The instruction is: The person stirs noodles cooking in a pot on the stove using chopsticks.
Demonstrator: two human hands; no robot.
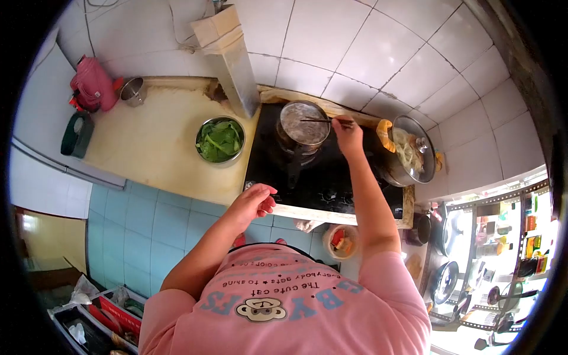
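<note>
My right hand [348,133] is closed around a pair of dark chopsticks [316,120], whose tips reach into the pot [303,142] on the stove. Pale, cloudy liquid fills this pot, and its long handle [293,171] points toward me. My left hand [254,204] hangs near the front edge of the black stove top [269,157], fingers loosely bent and apart, holding nothing. On the counter to the left of the stove stands a metal bowl [235,157] full of green leafy vegetables [219,141].
A larger pot with a glass lid [423,154] and yellow handle covers [386,135] stands right of the stove. On the left counter [160,127] are a pink kettle [96,84], a metal cup [134,92] and a green container [77,135]. A bin [332,253] sits below the stove edge.
</note>
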